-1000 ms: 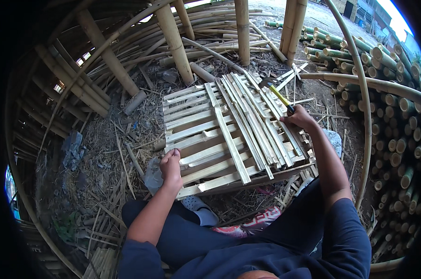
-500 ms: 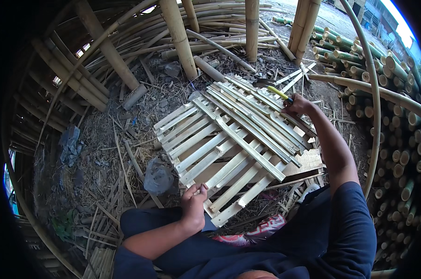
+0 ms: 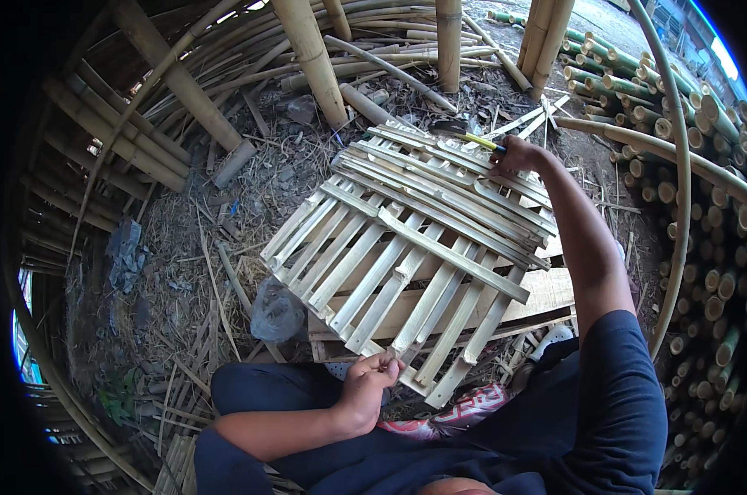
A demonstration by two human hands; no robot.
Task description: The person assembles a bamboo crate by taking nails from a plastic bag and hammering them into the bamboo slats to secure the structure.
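Observation:
A slatted bamboo panel [image 3: 376, 313] lies at a slant in front of me, its pale split strips joined by crosspieces. At its near edge my left hand [image 3: 368, 392] is closed, thumb and fingers pinching a slat end; whether something small is also between them is hidden. My right hand [image 3: 518, 157] reaches over the far right side of the panel. It is wrapped round the yellow and black handle of a hammer [image 3: 478, 142], whose dark head points left over the far edge. A bundle of loose narrow bamboo strips [image 3: 439, 200] lies across the panel's far half.
Wooden boards [image 3: 538, 297] show beneath the panel. Cut green bamboo poles [image 3: 712, 198] are stacked at right, and upright bamboo posts [image 3: 312, 62] stand beyond. A curved pole [image 3: 679, 165] arches at right. A clear plastic bag [image 3: 276, 312] and scraps litter the ground.
The panel has turned counterclockwise, its near corner swinging right. My left hand has moved right and nearer with its edge. My right hand and the hammer have shifted slightly farther away and left.

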